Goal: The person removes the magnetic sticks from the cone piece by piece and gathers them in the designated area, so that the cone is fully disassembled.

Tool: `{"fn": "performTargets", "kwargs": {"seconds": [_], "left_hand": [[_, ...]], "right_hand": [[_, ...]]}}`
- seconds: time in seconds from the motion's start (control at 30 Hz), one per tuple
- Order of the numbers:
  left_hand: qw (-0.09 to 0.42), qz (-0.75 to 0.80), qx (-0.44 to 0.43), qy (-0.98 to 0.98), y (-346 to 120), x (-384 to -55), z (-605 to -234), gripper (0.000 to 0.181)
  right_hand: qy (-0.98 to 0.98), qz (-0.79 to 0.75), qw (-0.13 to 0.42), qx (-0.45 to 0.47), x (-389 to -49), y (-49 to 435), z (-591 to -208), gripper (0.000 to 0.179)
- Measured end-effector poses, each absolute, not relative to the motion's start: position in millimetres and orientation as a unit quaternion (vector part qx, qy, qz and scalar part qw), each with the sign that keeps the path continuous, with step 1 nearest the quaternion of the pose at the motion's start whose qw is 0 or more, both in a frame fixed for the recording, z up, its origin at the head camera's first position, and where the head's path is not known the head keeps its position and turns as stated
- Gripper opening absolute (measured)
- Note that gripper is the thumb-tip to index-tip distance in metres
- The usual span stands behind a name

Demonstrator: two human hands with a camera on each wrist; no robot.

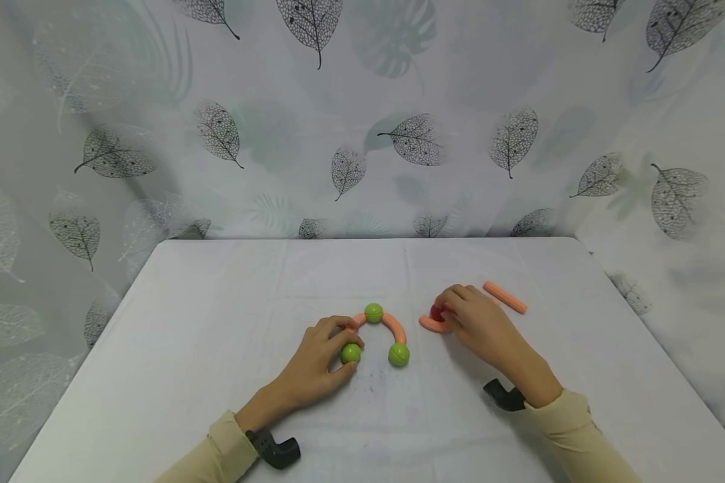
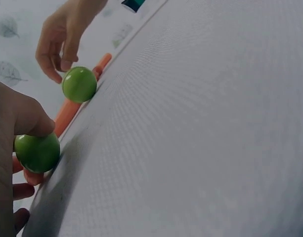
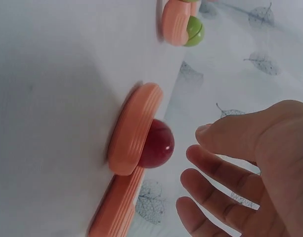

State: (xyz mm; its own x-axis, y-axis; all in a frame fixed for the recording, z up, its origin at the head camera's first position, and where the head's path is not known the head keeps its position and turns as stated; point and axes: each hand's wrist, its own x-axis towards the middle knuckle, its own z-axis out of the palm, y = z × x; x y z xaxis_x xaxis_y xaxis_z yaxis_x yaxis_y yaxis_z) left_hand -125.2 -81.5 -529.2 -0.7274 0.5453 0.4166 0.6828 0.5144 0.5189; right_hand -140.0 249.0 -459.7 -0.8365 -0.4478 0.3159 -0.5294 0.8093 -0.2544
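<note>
On the white table, my left hand (image 1: 320, 365) holds a green ball (image 1: 351, 353) between thumb and fingers. That ball sits at the left end of an arch of curved orange pieces (image 1: 396, 328). A second green ball (image 1: 373, 312) tops the arch, and a third green ball (image 1: 399, 355) sits at its right end. To the right, my right hand (image 1: 476, 323) hovers by a red ball (image 3: 158, 144). Its fingers are loosely bent and apart from the ball in the right wrist view. Against the red ball lies a curved orange piece (image 1: 433, 325).
A straight orange stick (image 1: 505, 297) lies behind my right hand. Black curved wrist mounts (image 1: 274, 451) are worn at both wrists. A leaf-patterned cloth (image 1: 362, 121) hangs behind the table (image 1: 229, 288).
</note>
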Motion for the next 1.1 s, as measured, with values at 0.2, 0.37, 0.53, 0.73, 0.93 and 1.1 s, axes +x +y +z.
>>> {"fn": "performTargets", "kwargs": {"seconds": [0.2,0.37,0.53,0.73,0.93,1.1], "left_hand": [[0.094,-0.342,-0.353,-0.866,-81.5,-124.7,-527.4,0.025],[0.084,-0.348,-0.35,-0.866,-81.6,-123.6,-525.5,0.025],[0.086,-0.345,-0.349,-0.867,-81.9,-123.1,-525.2,0.026],[0.097,-0.344,-0.358,-0.863,-82.1,-123.5,-525.3,0.026],[0.102,-0.358,-0.373,-0.85,-82.6,-123.8,-523.0,0.017],[0.11,-0.384,-0.388,-0.831,-83.8,-124.7,-521.7,0.016]], "right_hand": [[-0.942,0.193,0.102,0.256,-133.6,237.9,-457.3,0.018],[-0.935,0.218,0.077,0.269,-125.0,227.6,-455.9,0.021],[-0.93,0.243,0.027,0.276,-117.3,213.4,-457.3,0.026],[-0.92,0.269,-0.008,0.284,-110.7,201.1,-463.4,0.025],[-0.924,0.28,-0.028,0.26,-106.5,190.1,-468.3,0.024],[-0.93,0.268,-0.01,0.251,-104.0,184.0,-472.7,0.025]]}}
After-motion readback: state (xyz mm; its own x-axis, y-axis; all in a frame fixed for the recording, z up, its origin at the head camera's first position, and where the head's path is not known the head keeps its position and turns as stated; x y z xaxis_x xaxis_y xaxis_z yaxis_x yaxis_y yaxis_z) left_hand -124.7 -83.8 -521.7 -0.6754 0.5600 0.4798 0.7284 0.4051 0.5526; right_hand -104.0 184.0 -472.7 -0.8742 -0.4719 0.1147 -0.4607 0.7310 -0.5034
